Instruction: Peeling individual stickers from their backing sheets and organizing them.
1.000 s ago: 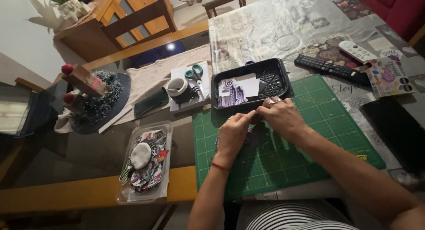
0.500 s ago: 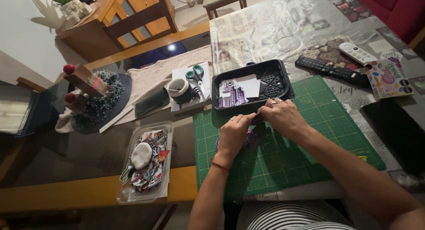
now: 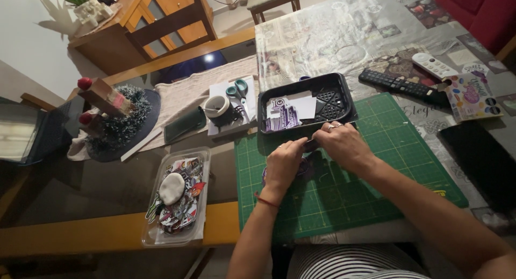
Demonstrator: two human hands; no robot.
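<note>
One head-worn camera looks steeply down, close over the green cutting mat (image 3: 376,166) (frame centre).

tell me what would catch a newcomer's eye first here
The person's left hand and right hand meet over a small dark piece, pinched between them at the middle of the green gridded cutting mat. Just behind them sits a black plastic tray with paper scraps. To the left, on the glass tabletop, lies a clear plastic box full of colourful stickers.
</note>
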